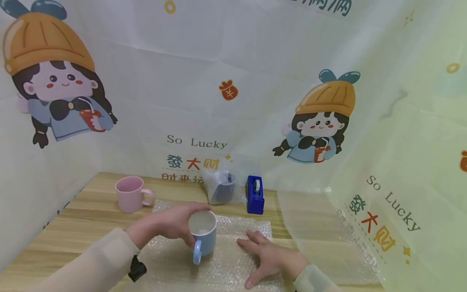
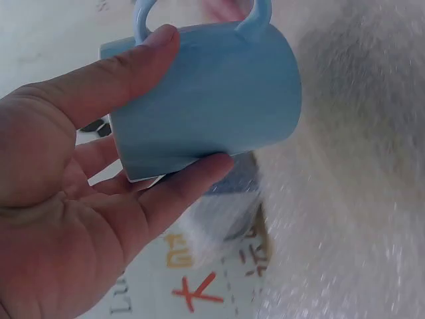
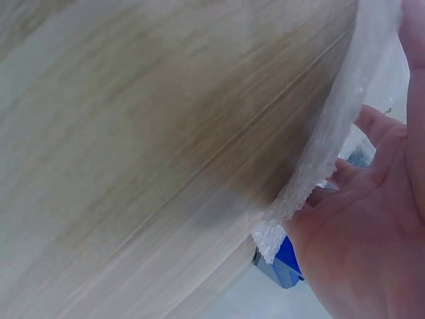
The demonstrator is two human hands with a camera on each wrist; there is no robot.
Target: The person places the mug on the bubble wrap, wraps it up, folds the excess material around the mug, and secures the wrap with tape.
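My left hand [image 1: 176,222] grips a light blue mug [image 1: 207,240] near its rim, thumb and fingers on opposite sides of the body. The mug is held over a sheet of bubble wrap [image 1: 230,269], its white inside showing and its handle toward me. In the left wrist view, the thumb lies by the handle of the blue mug [image 2: 219,93], with fingers under the other side. On the right part of the sheet rests my right hand [image 1: 268,255], fingers spread. The right wrist view shows the sheet's edge [image 3: 325,149] raised off the wooden table beside that palm.
A pink mug [image 1: 129,196] stands at the back left. Behind the sheet sit a bubble-wrapped bundle [image 1: 220,190] and a blue tape dispenser [image 1: 255,196]. More bubble wrap [image 1: 321,239] lies on the right. A printed cloth [image 1: 204,93] hangs around the wooden table [image 1: 80,235].
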